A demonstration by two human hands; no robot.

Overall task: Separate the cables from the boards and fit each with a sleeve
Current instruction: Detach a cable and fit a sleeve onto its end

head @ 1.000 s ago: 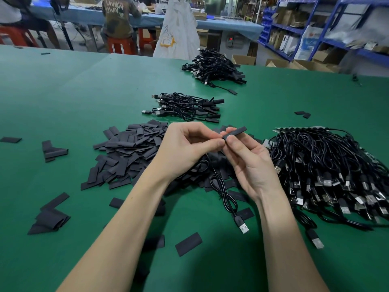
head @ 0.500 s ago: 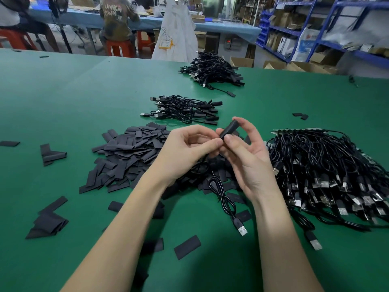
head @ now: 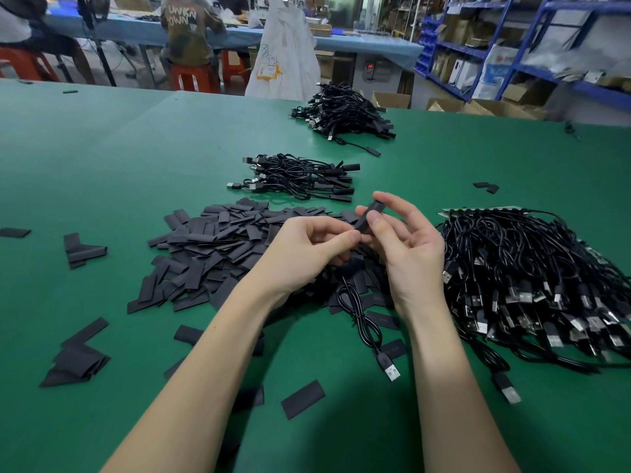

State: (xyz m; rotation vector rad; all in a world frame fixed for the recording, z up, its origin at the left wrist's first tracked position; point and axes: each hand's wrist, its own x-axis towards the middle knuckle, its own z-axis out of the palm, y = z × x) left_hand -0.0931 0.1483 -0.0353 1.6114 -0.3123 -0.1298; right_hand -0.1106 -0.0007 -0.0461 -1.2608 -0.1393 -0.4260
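Note:
My right hand (head: 406,254) pinches a black sleeve (head: 369,216) between thumb and fingers, holding it tilted up above the table. My left hand (head: 307,250) meets the sleeve's lower end with thumb and forefinger, pinching the end of a black cable (head: 358,312). That cable hangs down between my wrists, and its USB plug (head: 391,370) lies on the green table (head: 119,158). A heap of flat black sleeves (head: 211,247) lies to the left, under my left hand. A big bundle of cables on boards (head: 532,278) lies to the right.
Two smaller piles of cables with sleeves on lie farther back, one at the middle (head: 300,177) and one far (head: 341,112). Loose sleeves (head: 302,399) are scattered near my forearms and at the left (head: 76,363). People sit on stools beyond the table; shelves stand at right.
The sleeve has swung from nearly level to steeply tilted in my right hand. My left hand's fingertips have stayed at its lower end. The dangling cable barely shifted.

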